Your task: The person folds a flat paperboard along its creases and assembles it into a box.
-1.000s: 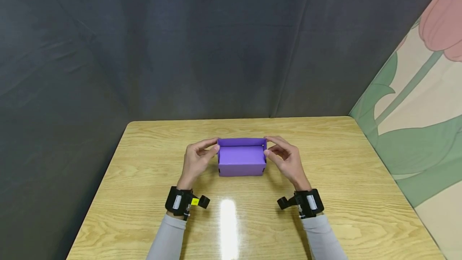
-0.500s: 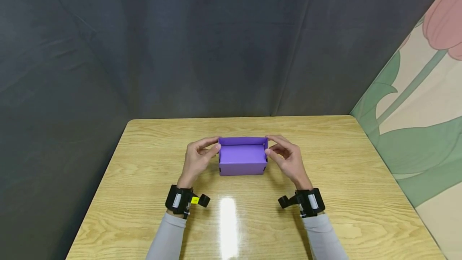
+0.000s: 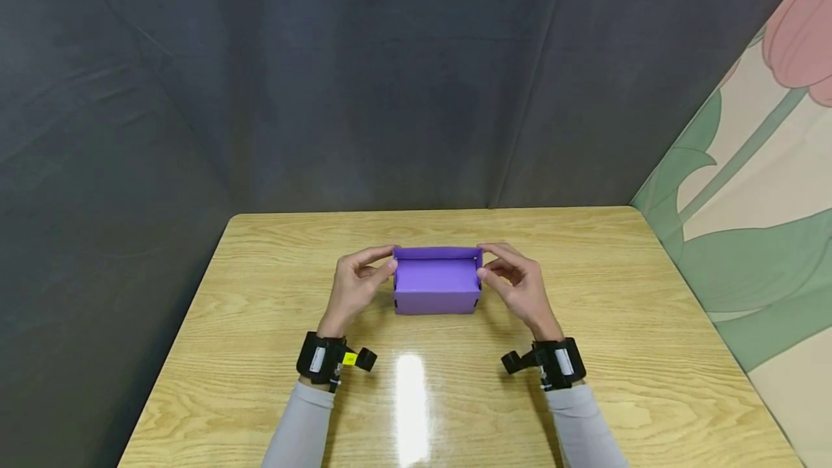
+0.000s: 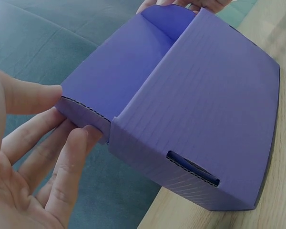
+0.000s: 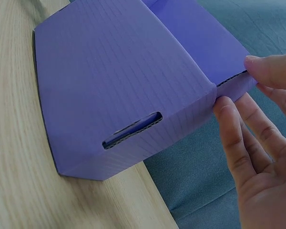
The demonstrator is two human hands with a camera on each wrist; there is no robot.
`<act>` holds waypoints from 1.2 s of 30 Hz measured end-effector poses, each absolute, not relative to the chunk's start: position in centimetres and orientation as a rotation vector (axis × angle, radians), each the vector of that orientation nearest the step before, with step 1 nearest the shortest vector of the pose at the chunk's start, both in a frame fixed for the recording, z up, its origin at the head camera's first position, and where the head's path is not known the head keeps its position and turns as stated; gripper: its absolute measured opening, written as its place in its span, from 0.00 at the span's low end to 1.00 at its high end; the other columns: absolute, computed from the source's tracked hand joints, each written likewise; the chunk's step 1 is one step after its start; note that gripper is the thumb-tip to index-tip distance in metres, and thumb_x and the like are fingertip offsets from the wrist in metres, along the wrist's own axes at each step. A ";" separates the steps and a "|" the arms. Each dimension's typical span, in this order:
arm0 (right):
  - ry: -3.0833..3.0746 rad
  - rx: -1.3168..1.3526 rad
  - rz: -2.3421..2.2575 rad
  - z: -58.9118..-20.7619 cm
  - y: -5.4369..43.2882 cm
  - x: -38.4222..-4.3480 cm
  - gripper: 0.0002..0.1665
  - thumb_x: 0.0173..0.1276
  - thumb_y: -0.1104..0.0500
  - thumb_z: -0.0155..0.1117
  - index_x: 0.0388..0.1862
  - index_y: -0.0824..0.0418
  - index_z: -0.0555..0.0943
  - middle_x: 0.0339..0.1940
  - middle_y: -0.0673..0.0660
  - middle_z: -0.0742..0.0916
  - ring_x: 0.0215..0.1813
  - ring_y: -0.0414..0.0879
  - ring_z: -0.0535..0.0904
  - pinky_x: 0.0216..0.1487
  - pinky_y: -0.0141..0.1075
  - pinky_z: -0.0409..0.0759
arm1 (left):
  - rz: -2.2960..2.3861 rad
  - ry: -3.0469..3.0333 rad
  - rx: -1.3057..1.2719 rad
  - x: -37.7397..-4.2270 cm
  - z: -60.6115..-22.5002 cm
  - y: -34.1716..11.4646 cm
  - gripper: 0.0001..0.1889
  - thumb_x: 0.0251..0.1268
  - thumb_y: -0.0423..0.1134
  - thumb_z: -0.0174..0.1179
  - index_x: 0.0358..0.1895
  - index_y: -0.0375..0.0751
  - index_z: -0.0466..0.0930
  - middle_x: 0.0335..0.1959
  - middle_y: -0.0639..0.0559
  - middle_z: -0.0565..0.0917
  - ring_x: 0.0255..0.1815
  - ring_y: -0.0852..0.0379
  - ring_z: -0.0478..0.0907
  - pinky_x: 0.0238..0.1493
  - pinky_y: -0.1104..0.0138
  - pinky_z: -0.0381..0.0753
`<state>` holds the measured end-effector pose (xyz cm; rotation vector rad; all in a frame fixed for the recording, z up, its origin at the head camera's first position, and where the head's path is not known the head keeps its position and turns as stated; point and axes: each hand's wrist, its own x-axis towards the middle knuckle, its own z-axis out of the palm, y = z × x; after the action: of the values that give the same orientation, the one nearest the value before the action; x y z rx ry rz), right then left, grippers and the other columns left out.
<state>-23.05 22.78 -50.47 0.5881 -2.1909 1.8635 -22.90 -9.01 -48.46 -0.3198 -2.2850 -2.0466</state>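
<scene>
A purple corrugated cardboard box [image 3: 437, 302] rests on the table, its top open toward the back wall. The head view shows its brighter inner surface and raised rear wall. My left hand [image 3: 354, 287] pinches the box's left end wall, thumb [image 4: 35, 98] over the cut edge and fingers against the outside. At the opposite end, my right hand [image 3: 520, 289] has the right wall between thumb [image 5: 269, 70] and fingers. A narrow slot is cut near each lower front corner; the left wrist view shows one and the right wrist view the other.
The wood-grain table [image 3: 260, 309] carries a bright light reflection in front of the box. Behind it hangs a dark curtain [image 3: 390, 92], and a flower-patterned cloth [image 3: 767, 237] slopes along the right side. Black camera bands [image 3: 325, 360] circle both wrists.
Both hands keep the same grip on the ends of the box. The whole head view shifts very slightly; the box stays in place on the table.
</scene>
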 end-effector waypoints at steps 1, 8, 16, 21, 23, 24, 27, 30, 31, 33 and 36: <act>-2.192 0.591 1.862 -50.5 22.8 -23.1 0.24 0.72 0.71 0.71 0.66 0.68 0.84 0.58 0.69 0.86 0.46 0.40 0.87 0.52 0.28 0.86 | -2.047 -2.284 -0.328 -22.9 -48.4 -9.0 0.18 0.73 0.35 0.70 0.62 0.37 0.87 0.63 0.40 0.87 0.40 0.47 0.93 0.44 0.59 0.92; -2.202 0.630 1.855 -50.5 22.9 -23.1 0.23 0.71 0.73 0.70 0.65 0.68 0.84 0.59 0.69 0.85 0.47 0.44 0.86 0.50 0.30 0.87 | -2.069 -2.245 -0.407 -23.0 -48.6 -9.0 0.17 0.71 0.31 0.70 0.61 0.40 0.89 0.61 0.45 0.89 0.38 0.52 0.91 0.24 0.73 0.71; -2.201 0.695 1.879 -50.3 23.2 -23.0 0.25 0.70 0.77 0.68 0.65 0.75 0.81 0.61 0.70 0.83 0.50 0.42 0.83 0.48 0.30 0.87 | -2.041 -2.204 -0.507 -23.1 -48.7 -8.8 0.17 0.70 0.27 0.70 0.60 0.36 0.88 0.59 0.40 0.89 0.44 0.46 0.92 0.30 0.72 0.83; -2.200 0.700 1.885 -50.3 23.2 -23.0 0.24 0.69 0.77 0.69 0.63 0.74 0.83 0.61 0.69 0.83 0.51 0.43 0.83 0.47 0.31 0.86 | -1.992 -2.180 -0.597 -23.3 -48.9 -8.9 0.16 0.69 0.25 0.69 0.59 0.30 0.88 0.58 0.35 0.89 0.56 0.31 0.87 0.46 0.69 0.90; -2.205 0.701 1.872 -50.3 23.3 -23.1 0.23 0.68 0.77 0.70 0.62 0.73 0.84 0.60 0.68 0.84 0.51 0.43 0.83 0.47 0.31 0.86 | -1.980 -2.179 -0.608 -23.3 -49.0 -8.9 0.16 0.69 0.24 0.69 0.58 0.30 0.88 0.58 0.35 0.89 0.57 0.29 0.86 0.49 0.68 0.90; -2.209 0.701 1.864 -50.3 23.3 -23.1 0.23 0.68 0.77 0.70 0.62 0.72 0.84 0.60 0.68 0.84 0.51 0.43 0.83 0.47 0.31 0.86 | -1.976 -2.181 -0.607 -23.3 -49.0 -8.9 0.16 0.68 0.24 0.70 0.58 0.30 0.88 0.57 0.35 0.89 0.57 0.30 0.86 0.49 0.67 0.90; -2.219 0.706 1.831 -50.5 23.4 -23.2 0.23 0.67 0.76 0.71 0.61 0.70 0.86 0.60 0.67 0.85 0.51 0.41 0.83 0.47 0.31 0.86 | -1.957 -2.208 -0.594 -23.3 -48.9 -9.1 0.15 0.68 0.25 0.71 0.57 0.31 0.89 0.57 0.36 0.90 0.56 0.35 0.88 0.51 0.65 0.90; -2.215 0.704 1.804 -50.6 23.4 -23.2 0.20 0.69 0.75 0.70 0.59 0.70 0.87 0.58 0.68 0.86 0.51 0.41 0.83 0.48 0.30 0.86 | -1.942 -2.237 -0.578 -23.2 -48.8 -9.2 0.15 0.67 0.26 0.72 0.56 0.33 0.90 0.56 0.39 0.90 0.56 0.39 0.89 0.52 0.65 0.90; -2.213 0.689 1.803 -50.7 23.3 -23.2 0.19 0.70 0.75 0.70 0.59 0.69 0.87 0.58 0.68 0.86 0.52 0.41 0.84 0.50 0.29 0.86 | -1.938 -2.245 -0.571 -23.2 -48.8 -9.2 0.15 0.68 0.27 0.72 0.56 0.34 0.90 0.56 0.39 0.91 0.55 0.40 0.90 0.52 0.65 0.90; -2.191 0.646 1.833 -50.7 23.2 -23.2 0.15 0.73 0.73 0.68 0.56 0.70 0.89 0.57 0.69 0.87 0.53 0.41 0.84 0.51 0.31 0.88 | -1.938 -2.252 -0.538 -23.2 -48.8 -9.0 0.13 0.69 0.29 0.72 0.55 0.35 0.91 0.55 0.41 0.91 0.53 0.41 0.91 0.51 0.65 0.91; -2.159 0.536 1.891 -50.8 22.9 -23.2 0.11 0.77 0.70 0.66 0.53 0.70 0.90 0.55 0.67 0.88 0.52 0.42 0.86 0.49 0.33 0.89 | -1.940 -2.265 -0.417 -23.1 -48.6 -8.5 0.11 0.71 0.37 0.72 0.53 0.39 0.93 0.52 0.44 0.92 0.49 0.45 0.92 0.47 0.63 0.92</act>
<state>-23.16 22.87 -50.82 0.5364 -2.1586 1.8907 -23.11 -8.52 -48.65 -0.4167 -2.2650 -1.9401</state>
